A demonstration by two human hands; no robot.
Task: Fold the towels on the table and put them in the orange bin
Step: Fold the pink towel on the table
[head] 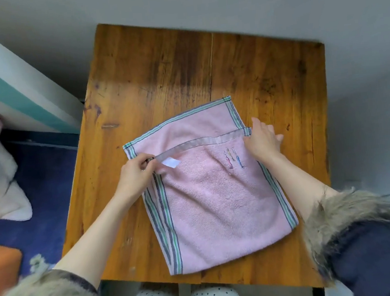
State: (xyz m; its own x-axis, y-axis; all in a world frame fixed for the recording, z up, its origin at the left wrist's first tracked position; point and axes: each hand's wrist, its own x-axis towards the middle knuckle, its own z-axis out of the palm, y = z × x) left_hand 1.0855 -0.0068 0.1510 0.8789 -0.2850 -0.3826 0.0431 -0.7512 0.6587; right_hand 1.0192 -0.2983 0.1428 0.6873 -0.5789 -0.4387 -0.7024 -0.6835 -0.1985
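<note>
One pink towel (216, 193) lies half-folded on the table (158, 68). My left hand (134, 172) pinches its hem corner; my right hand (263, 139) presses flat, fingers straight. Further folds and the orange bin (1, 261) remain.

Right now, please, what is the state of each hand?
Left hand: closed, pinching the hem corner of the pink towel.
Right hand: fingers at the towel's other hem corner; a grip cannot be told.

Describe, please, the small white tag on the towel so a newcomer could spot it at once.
On the wooden table lies a pink towel, folded once. Beside the left hand, just under the folded hem, sits the white tag, the towel's only plain white patch.
</note>
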